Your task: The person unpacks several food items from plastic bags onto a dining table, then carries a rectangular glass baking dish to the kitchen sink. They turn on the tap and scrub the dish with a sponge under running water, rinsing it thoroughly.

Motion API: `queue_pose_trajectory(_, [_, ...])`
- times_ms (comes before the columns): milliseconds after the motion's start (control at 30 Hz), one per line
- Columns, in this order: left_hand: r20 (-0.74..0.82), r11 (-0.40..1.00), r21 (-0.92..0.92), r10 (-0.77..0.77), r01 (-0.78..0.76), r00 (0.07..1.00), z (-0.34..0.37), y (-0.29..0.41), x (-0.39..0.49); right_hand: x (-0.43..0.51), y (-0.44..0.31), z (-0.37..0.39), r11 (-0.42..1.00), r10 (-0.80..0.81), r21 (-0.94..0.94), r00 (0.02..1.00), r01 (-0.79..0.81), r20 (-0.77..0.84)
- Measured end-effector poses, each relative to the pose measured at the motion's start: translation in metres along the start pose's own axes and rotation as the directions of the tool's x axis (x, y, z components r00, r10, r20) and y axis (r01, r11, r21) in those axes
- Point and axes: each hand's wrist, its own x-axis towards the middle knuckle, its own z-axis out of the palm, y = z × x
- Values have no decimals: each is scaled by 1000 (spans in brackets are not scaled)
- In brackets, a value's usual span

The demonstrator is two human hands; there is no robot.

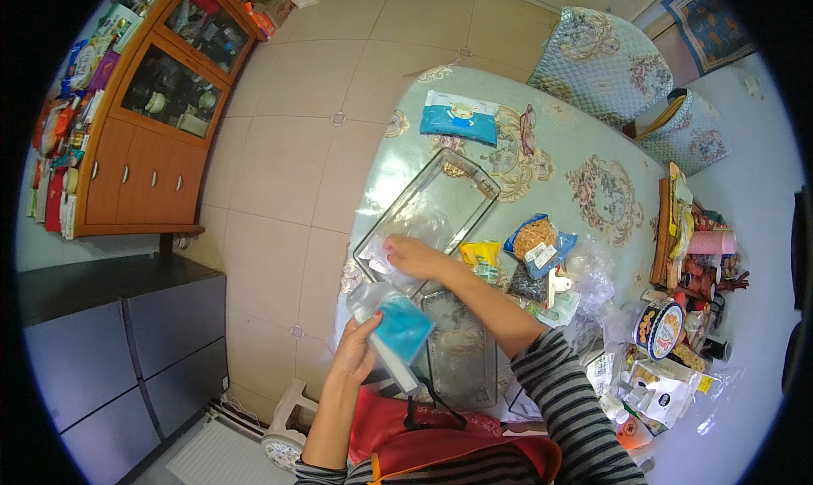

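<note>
My left hand (357, 350) grips a clear plastic bag with a blue packet (404, 325) in it and a pale strip along one side. Inside a long clear plastic bin (481, 213), my right hand (406, 256) touches crumpled clear plastic film (416, 227); whether its fingers grip the film cannot be told. A transparent lid or tray (462, 351) lies on the table below my right forearm. To the right of the bin are a yellow packet (481, 255) and a blue bag of brown food (535, 238).
A blue and white wipes pack (460, 119) and eyeglasses (528, 129) lie farther up the patterned tablecloth (571, 142). Along the right side crowd clear bags (587, 275), a round snack tub (659, 328) and other packets. Two cushioned chairs (603, 62) stand beyond the table.
</note>
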Motion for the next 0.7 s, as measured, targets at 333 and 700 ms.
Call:
queue_pose_trajectory(333, [-26,998,-67,19,-21,999,1,5,0,-40,-25,-23,867,-342,-483,849,120,-402])
queue_pose_trajectory(700, [0,996,-85,23,-23,1000,-5,4,1,-46,-35,-39,946,-218,-318,857,68,-466])
